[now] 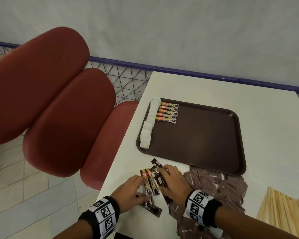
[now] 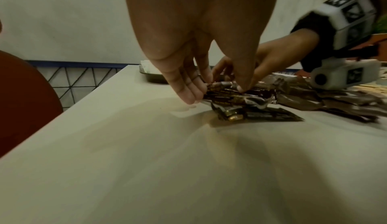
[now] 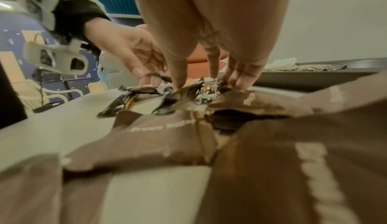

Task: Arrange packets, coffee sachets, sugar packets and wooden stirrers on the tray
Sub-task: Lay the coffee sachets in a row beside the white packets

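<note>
Both hands work the loose coffee sachets (image 1: 152, 180) on the desk (image 1: 205, 87), just before the tray (image 1: 197, 135): left hand (image 1: 128, 190) pinching one, right hand (image 1: 173, 180) fingers pressing others flat. Sachets look light, slick and crinkly, so they are probably best pinched at a sealed end.

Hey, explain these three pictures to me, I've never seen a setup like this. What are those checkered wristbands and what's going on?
No machine: a person wears cameras on head and wrists, the patterned bands being on the wrists. The head view looks down on a white table. The left hand and right hand gather dark coffee sachets, fingers touching them. The dark brown plastic tray holds white packets and five sachets. Brown sugar packets and wooden stirrers wait nearby.
</note>
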`<state>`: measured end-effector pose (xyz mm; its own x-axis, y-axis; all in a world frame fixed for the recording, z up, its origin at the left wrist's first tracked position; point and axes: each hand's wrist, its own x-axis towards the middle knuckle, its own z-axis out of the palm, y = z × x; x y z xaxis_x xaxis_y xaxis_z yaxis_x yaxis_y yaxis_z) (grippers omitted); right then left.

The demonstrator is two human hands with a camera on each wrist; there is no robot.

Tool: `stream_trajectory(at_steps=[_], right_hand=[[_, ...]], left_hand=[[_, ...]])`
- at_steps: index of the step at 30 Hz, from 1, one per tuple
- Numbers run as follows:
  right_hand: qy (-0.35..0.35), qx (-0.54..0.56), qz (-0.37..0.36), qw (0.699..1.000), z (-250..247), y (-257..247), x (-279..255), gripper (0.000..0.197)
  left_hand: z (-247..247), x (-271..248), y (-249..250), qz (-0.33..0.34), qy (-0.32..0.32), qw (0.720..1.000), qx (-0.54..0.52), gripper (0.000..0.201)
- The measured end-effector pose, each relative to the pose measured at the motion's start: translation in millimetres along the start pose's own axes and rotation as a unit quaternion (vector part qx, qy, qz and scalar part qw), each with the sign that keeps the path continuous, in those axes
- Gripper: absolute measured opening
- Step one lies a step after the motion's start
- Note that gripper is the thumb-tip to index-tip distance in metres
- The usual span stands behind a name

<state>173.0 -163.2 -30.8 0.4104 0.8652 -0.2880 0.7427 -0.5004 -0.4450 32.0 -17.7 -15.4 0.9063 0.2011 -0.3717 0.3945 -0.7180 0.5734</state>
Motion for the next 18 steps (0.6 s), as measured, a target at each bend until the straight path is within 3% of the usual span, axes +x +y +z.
stream_trajectory(at_steps=[4, 7, 12, 18], right_hand=[[0.032, 0.004, 0.021, 0.999, -3.9, -1.2, -0.3, 0.056], [0.009, 0.027, 0.041, 0.999, -1.7, -4.3, -0.2, 0.067], [0.008, 0.034, 0.045, 0.998, 6.1, -13.1, 3.6, 0.081], [0.003, -0.01, 0.037, 0.999, 11.7, -20.6, 8.4, 0.096]], left_hand=[[1.0, -12.6, -2.4, 0.005, -0.013, 0.999, 0.03, 0.077], [3.1, -14.5, -8.4, 0.019, -0.036, 0.995, 0.088, 0.085], [-0.1, 1.8, -15.0, 0.009, 0.005, 0.997, 0.073, 0.071], [-10.6, 25.9, -18.6, 0.016, 0.009, 0.996, 0.086, 0.052]])
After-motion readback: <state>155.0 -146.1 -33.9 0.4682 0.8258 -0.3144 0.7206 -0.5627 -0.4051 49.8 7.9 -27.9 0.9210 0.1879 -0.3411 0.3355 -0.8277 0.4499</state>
